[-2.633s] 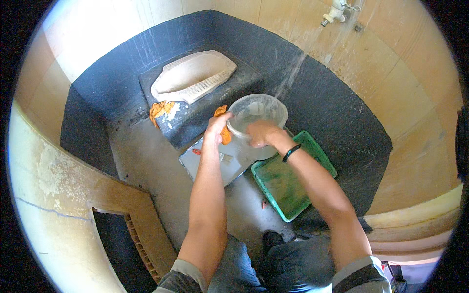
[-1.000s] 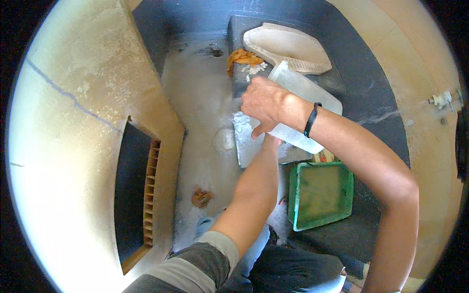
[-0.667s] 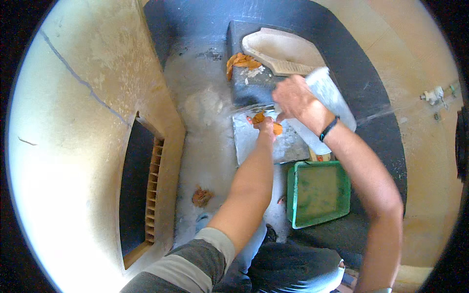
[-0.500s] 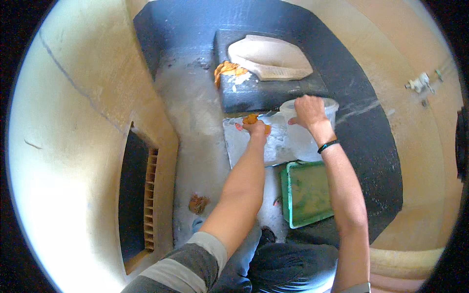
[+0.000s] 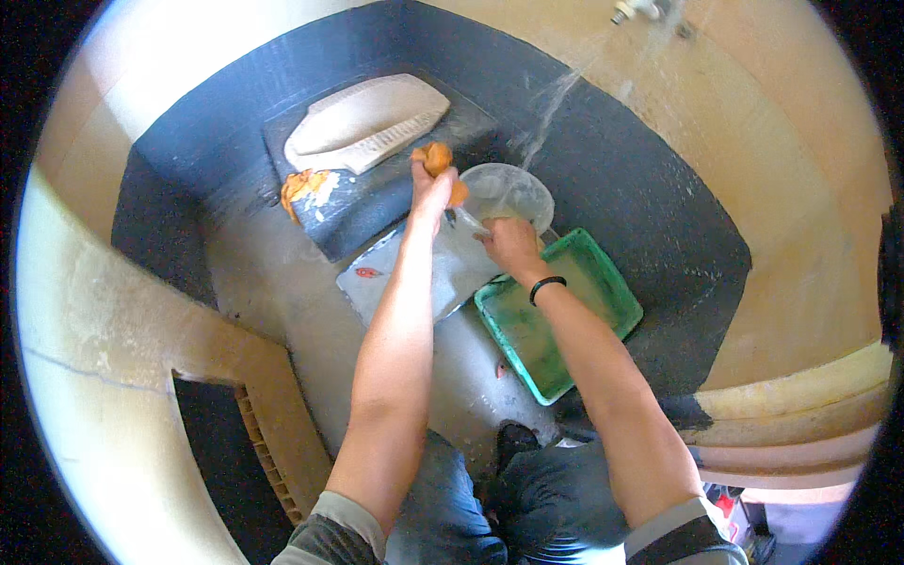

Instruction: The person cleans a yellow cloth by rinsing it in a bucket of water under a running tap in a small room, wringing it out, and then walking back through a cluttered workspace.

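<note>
My left hand [image 5: 431,196] is closed round a crumpled orange cloth [image 5: 434,157], which bulges out at both sides of the fist. It is up beside a translucent whitish bucket [image 5: 539,195]. At the bucket's near rim, my right hand [image 5: 511,245] is closed on the edge, its wrist in a black band. The bucket stands by a pale, wet-looking flat sheet [image 5: 395,276] on the floor. A small red mark or scrap [image 5: 368,272] shows on the sheet. Nearer to me is a green rectangular tray [image 5: 508,351] with murky greenish contents, partly hidden by my right forearm.
A cream squat toilet pan [image 5: 367,118] sits on a black step [image 5: 367,221]. Another orange cloth [image 5: 303,191] and white bits lie at the step's corner. A tap [image 5: 633,11] juts from the wall at upper right. A dark opening [image 5: 221,452] pierces the left wall.
My view has turned to the right. My left hand has lifted the orange cloth off the sheet, up beside the bucket. My right hand now grips the bucket's near rim.
</note>
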A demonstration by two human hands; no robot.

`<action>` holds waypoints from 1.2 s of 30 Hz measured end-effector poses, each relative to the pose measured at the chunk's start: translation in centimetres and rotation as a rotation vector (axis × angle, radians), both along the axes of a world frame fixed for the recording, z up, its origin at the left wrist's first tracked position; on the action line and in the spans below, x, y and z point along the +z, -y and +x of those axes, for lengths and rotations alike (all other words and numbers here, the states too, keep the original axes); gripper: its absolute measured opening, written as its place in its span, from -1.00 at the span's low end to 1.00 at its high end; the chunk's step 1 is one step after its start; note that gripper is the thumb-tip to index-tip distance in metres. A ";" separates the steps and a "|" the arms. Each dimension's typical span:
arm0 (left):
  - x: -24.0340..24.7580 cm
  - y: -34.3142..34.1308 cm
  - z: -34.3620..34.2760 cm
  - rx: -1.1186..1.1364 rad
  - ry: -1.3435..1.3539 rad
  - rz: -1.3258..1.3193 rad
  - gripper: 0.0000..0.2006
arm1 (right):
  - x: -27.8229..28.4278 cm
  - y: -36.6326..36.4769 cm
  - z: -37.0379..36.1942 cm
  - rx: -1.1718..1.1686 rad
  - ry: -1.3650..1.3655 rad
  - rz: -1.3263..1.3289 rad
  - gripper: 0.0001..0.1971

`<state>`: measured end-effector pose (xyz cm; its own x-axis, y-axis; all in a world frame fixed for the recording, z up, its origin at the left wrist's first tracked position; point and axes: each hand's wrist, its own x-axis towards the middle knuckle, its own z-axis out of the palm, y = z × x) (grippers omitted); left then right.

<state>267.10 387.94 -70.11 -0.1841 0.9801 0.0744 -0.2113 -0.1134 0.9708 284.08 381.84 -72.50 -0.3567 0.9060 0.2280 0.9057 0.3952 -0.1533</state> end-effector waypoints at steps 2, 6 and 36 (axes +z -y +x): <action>0.8 -0.3 2.0 -0.078 0.087 -0.066 -0.30 | -1.6 0.2 0.5 0.043 -0.042 0.046 -0.74; 0.5 -1.4 5.1 -0.112 0.253 -0.231 -0.40 | -3.0 0.3 0.6 0.088 0.010 0.072 -0.80; 2.8 -1.0 -9.6 0.324 0.229 -0.209 -0.74 | 3.0 -3.6 -4.1 0.227 -0.045 -0.284 -0.63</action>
